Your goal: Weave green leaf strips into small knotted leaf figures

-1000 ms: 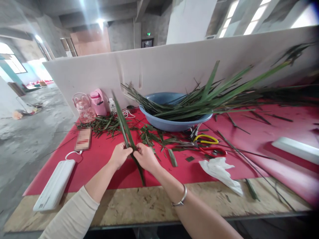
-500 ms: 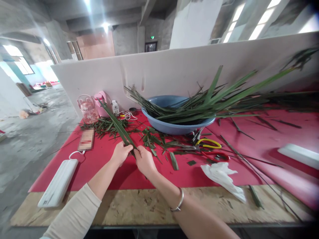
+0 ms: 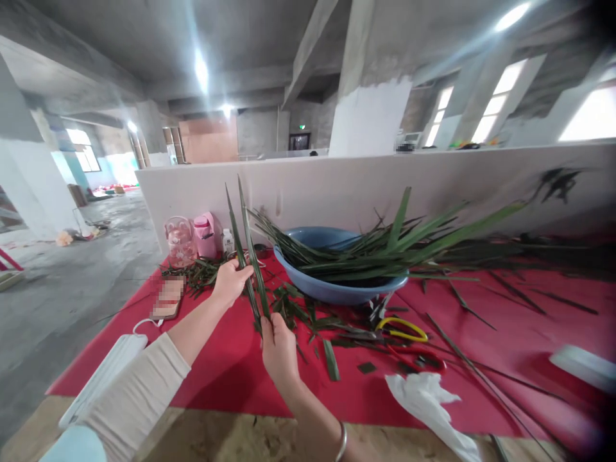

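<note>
A white power bank (image 3: 103, 375) lies at the table's left edge. Over the red cloth (image 3: 226, 372), the left hand (image 3: 230, 282) pinches two long green leaf strips (image 3: 245, 244) held upright, and the right hand (image 3: 278, 343) grips their lower ends. Further right sit a blue basin (image 3: 337, 292) of leaves and yellow-handled scissors (image 3: 402, 330).

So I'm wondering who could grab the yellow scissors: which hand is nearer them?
Right. The right hand grips the leaves' base, just left of the yellow scissors; the left hand holds them higher up, farther left.
</note>
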Demonstrator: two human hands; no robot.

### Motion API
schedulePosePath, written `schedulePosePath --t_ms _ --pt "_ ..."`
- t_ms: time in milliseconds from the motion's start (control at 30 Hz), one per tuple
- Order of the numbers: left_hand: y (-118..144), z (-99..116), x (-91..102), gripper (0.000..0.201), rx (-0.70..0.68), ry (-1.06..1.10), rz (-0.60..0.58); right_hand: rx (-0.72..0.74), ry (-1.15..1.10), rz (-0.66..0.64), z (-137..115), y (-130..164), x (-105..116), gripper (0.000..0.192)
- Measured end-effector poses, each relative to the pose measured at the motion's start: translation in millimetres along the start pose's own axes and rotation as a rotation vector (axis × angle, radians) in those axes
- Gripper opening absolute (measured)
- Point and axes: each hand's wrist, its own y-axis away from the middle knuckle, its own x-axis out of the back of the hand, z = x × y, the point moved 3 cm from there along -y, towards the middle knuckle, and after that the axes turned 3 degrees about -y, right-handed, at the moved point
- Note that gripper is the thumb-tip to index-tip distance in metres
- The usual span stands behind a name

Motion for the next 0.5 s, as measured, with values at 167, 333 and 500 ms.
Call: schedulePosePath --t_ms 167,333,500 --pt "-18 36 10.5 0.012 -0.087 0.006 0.051 0.068 0.039 0.015 0 2 0 0.025" --pt "-36 68 19.8 0.015 -0.161 0.021 0.131 0.134 0.088 0.03 -5 3 4 0.025" --pt "-50 97 29.3 0.021 -0.199 0.078 0.23 0.157 0.111 0.047 -6 3 5 0.026"
